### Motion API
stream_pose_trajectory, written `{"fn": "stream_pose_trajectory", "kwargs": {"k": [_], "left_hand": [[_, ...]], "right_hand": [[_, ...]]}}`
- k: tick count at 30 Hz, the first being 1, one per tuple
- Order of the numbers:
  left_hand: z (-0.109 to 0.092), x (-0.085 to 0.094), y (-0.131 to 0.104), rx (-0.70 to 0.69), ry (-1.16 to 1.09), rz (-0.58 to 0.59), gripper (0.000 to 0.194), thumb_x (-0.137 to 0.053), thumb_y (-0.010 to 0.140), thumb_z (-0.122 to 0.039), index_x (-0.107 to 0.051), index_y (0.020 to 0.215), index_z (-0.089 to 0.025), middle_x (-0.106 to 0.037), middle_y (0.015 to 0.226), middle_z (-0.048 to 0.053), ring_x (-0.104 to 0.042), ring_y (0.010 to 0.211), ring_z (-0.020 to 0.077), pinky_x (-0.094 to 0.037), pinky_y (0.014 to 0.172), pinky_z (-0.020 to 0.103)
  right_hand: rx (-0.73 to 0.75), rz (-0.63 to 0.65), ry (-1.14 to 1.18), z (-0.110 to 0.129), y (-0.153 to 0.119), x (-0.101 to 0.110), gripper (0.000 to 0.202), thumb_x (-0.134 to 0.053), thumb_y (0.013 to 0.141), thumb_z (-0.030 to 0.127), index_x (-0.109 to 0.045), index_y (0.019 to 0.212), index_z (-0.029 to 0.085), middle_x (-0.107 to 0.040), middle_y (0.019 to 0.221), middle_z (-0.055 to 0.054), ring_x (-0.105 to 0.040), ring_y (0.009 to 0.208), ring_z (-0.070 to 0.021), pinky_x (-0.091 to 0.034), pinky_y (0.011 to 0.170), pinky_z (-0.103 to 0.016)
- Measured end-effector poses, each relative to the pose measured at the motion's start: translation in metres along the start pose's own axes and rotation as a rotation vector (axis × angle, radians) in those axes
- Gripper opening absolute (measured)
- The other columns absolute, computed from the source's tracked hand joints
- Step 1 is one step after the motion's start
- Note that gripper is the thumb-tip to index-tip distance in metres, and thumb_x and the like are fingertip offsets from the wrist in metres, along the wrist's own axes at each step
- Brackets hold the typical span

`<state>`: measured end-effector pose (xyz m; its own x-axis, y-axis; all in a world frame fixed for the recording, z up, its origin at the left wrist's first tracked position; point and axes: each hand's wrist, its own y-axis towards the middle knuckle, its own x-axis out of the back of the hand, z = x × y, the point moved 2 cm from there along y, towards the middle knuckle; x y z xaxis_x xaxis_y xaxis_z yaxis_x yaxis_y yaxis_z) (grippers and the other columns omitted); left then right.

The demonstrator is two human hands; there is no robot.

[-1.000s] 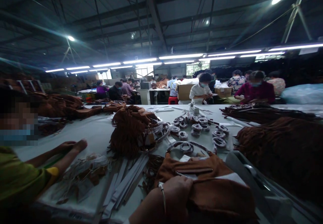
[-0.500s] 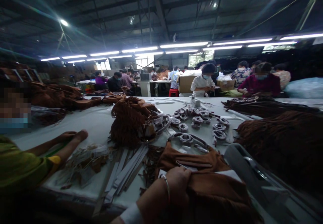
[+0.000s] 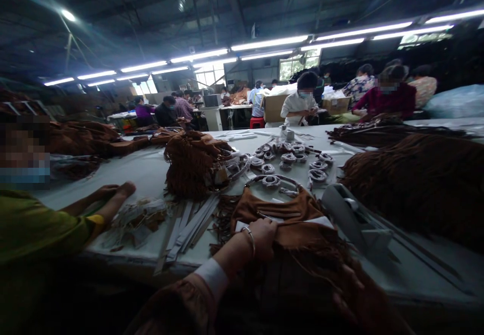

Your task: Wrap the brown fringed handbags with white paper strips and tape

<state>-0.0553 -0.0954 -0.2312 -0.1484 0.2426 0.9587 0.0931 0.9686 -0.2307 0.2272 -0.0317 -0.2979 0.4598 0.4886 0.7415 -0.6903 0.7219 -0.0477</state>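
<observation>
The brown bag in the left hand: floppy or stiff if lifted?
The brown bag would probably sag, since its soft-looking body creases near the left hand. Its handle seems likelier to keep its shape, as it curves in a smooth arch.

Counted: one bag [image 3: 295,230] in the left hand [image 3: 261,237], with one bracelet [image 3: 252,243] at that wrist, and one grey device [image 3: 342,216] beyond the right hand [image 3: 351,284]. To the left of both, several overlapping strips [image 3: 194,224], too jumbled for a number. Ahead, roughly a dozen coils [image 3: 288,158], and far beyond, two boxes [image 3: 274,109] and one stool [image 3: 257,123].
</observation>
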Motion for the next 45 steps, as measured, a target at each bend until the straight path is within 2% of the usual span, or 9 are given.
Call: {"fn": "stream_pose_trajectory", "kwargs": {"k": [3,6,10,15,24,28,33,38,45], "left_hand": [[-0.005,-0.005,-0.001,0.027,0.032,0.018,0.079,-0.077,0.058,-0.033,-0.049,0.130,-0.019,-0.058,0.127,0.016,-0.062,0.111,0.0361,-0.058,0.091,0.050],[-0.009,-0.009,0.001,0.052,0.053,0.052,0.085,-0.081,0.055,-0.032,-0.046,0.133,-0.020,-0.056,0.130,0.016,-0.059,0.115,0.0365,-0.056,0.093,0.054],[-0.012,-0.012,0.004,0.045,0.069,0.061,0.086,-0.082,0.056,-0.032,-0.045,0.133,-0.021,-0.055,0.130,0.016,-0.057,0.116,0.0364,-0.054,0.094,0.054],[-0.008,-0.013,-0.001,0.016,0.097,0.048,0.089,-0.082,0.056,-0.035,-0.043,0.134,-0.018,-0.055,0.129,0.017,-0.057,0.114,0.0371,-0.054,0.093,0.054],[0.004,-0.019,-0.006,-0.022,0.096,0.039,0.086,-0.081,0.060,-0.032,-0.043,0.135,-0.017,-0.055,0.127,0.017,-0.055,0.113,0.0364,-0.052,0.093,0.056],[0.002,-0.028,-0.003,-0.005,0.120,0.035,0.091,-0.082,0.061,-0.034,-0.038,0.139,-0.015,-0.053,0.130,0.019,-0.052,0.114,0.0368,-0.049,0.095,0.060],[0.001,-0.032,-0.005,-0.001,0.133,0.012,0.097,-0.082,0.060,-0.035,-0.035,0.142,-0.014,-0.052,0.131,0.020,-0.052,0.116,0.0372,-0.048,0.097,0.059],[-0.001,-0.032,-0.008,0.002,0.120,-0.009,0.106,-0.083,0.056,-0.031,-0.032,0.147,-0.011,-0.051,0.134,0.023,-0.052,0.117,0.0382,-0.046,0.099,0.061],[-0.001,-0.036,-0.011,0.026,0.106,-0.034,0.112,-0.082,0.056,-0.032,-0.030,0.150,-0.005,-0.050,0.137,0.024,-0.049,0.120,0.0394,-0.040,0.104,0.065]], "right_hand": [[-0.143,0.026,0.059,-0.023,-0.015,0.007,0.052,-0.021,0.105,0.047,-0.068,0.099,0.025,-0.076,0.087,-0.008,-0.073,0.072,-0.0227,-0.057,0.058,-0.035],[-0.194,-0.087,-0.057,-0.020,-0.027,0.015,0.046,-0.031,0.099,0.045,-0.070,0.091,0.024,-0.077,0.082,-0.011,-0.074,0.071,-0.0298,-0.057,0.061,-0.041],[0.193,-0.091,-0.252,0.049,-0.026,-0.005,0.035,-0.043,0.098,0.032,-0.072,0.115,0.024,-0.076,0.114,-0.013,-0.073,0.102,-0.0275,-0.055,0.088,-0.036],[0.253,0.269,-0.578,0.118,0.011,-0.050,0.051,-0.049,0.085,0.007,-0.065,0.132,0.023,-0.079,0.088,-0.009,-0.077,0.079,-0.0263,-0.052,0.065,-0.028],[-0.069,0.236,-0.675,0.064,-0.004,-0.012,0.034,-0.042,0.091,0.006,-0.075,0.091,0.016,-0.078,0.086,-0.017,-0.076,0.082,-0.0322,-0.048,0.064,-0.034],[0.291,0.119,-0.704,0.079,-0.020,-0.057,0.034,-0.050,0.088,0.008,-0.072,0.111,0.021,-0.076,0.087,-0.010,-0.073,0.075,-0.0256,-0.047,0.064,-0.032],[0.759,-0.379,-0.616,0.092,-0.007,-0.110,0.045,-0.063,0.078,0.011,-0.065,0.120,0.029,-0.072,0.107,-0.008,-0.064,0.097,-0.0264,-0.043,0.090,-0.038],[0.794,-0.305,-0.388,0.087,0.011,-0.100,0.014,-0.064,0.081,0.010,-0.061,0.080,0.024,-0.063,0.076,-0.001,-0.053,0.069,-0.0183,-0.036,0.071,-0.033],[0.928,-0.213,-0.288,0.047,-0.003,-0.084,0.023,-0.046,0.096,0.016,-0.065,0.087,0.026,-0.063,0.069,0.000,-0.051,0.059,-0.0155,-0.033,0.057,-0.028]]}}
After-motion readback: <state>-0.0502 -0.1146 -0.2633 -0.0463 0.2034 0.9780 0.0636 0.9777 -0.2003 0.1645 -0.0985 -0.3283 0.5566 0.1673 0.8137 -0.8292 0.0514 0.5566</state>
